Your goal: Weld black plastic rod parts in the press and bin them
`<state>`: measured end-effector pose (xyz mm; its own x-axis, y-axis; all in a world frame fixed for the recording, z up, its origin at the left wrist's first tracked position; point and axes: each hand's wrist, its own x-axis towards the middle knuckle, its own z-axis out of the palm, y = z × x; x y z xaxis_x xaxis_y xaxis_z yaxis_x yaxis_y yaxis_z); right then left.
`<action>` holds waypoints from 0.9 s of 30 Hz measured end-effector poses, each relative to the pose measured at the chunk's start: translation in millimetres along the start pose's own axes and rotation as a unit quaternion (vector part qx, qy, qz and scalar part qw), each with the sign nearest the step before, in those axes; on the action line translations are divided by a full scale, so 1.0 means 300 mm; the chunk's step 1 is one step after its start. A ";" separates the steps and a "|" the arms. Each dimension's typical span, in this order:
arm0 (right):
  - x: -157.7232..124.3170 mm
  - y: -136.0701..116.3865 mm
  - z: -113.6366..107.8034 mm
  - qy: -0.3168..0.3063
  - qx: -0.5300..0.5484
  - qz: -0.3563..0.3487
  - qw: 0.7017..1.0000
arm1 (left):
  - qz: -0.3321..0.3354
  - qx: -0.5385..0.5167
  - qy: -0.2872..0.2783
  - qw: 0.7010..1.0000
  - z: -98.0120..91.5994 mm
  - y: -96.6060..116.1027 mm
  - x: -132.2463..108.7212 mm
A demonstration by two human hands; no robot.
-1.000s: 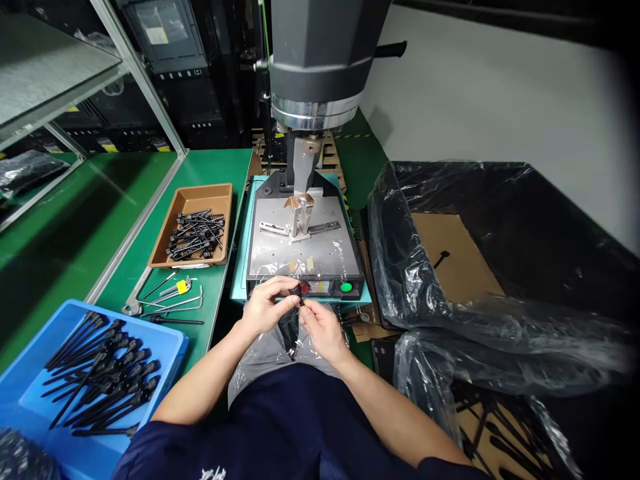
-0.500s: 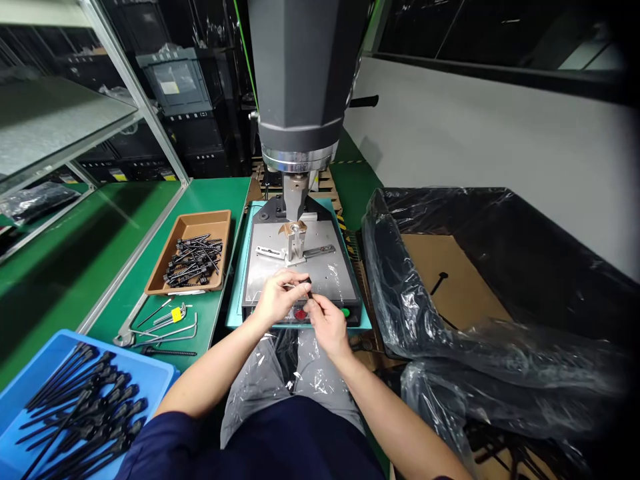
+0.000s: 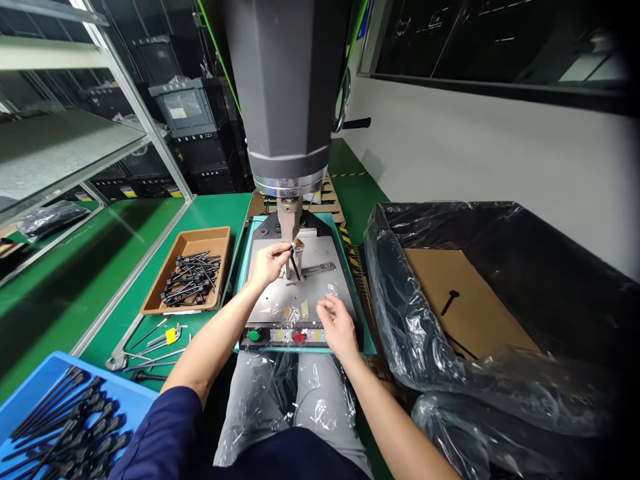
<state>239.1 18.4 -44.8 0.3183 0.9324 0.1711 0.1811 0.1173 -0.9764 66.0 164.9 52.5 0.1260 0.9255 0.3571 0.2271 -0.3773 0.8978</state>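
Observation:
My left hand (image 3: 271, 263) pinches a slim black plastic part (image 3: 295, 265) at the small upright metal fixture (image 3: 301, 256). The part's shaft hangs down toward me, tilted, and its upper end is hidden by my fingertips. Whether it is seated in the fixture, I cannot tell. Directly above is the grey metal tool (image 3: 289, 219) of the machine's dark head (image 3: 289, 100). My right hand (image 3: 339, 325) holds nothing, fingers apart and slightly bent, over the right front of the steel base plate (image 3: 320, 290). A red button (image 3: 299, 337) and a green button (image 3: 255, 335) show on the front panel.
On the left, a brown tray (image 3: 143, 309) and a blue bin (image 3: 145, 395) hold many black parts. Hex keys (image 3: 163, 343) lie between them. At right stands a large box lined with black plastic (image 3: 395, 300), one black part (image 3: 451, 303) on its cardboard.
My left hand has carried the black part forward and up to the fixture. My right hand has let go of it and moved right. The whole view has shifted slightly.

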 end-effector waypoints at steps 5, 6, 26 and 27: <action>-0.077 0.074 -0.045 -0.035 -0.001 0.042 0.998 | -0.010 0.050 -0.009 0.999 0.017 -0.017 0.065; -0.086 0.089 -0.048 -0.039 0.000 0.049 0.998 | -0.015 0.050 -0.008 0.999 0.019 -0.014 0.066; 0.540 -0.191 0.226 -0.128 -0.175 -0.144 0.966 | -0.141 -0.080 0.047 0.986 -0.128 -0.044 -0.307; 0.547 -0.184 0.226 -0.141 -0.172 -0.153 0.963 | -0.143 -0.078 0.048 0.985 -0.135 -0.048 -0.315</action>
<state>218.3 188.1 28.3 -0.0562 0.9335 0.3540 0.5400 0.3267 -0.7757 11.6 84.1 16.3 -0.0160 0.9950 0.0990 0.0871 -0.0972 0.9914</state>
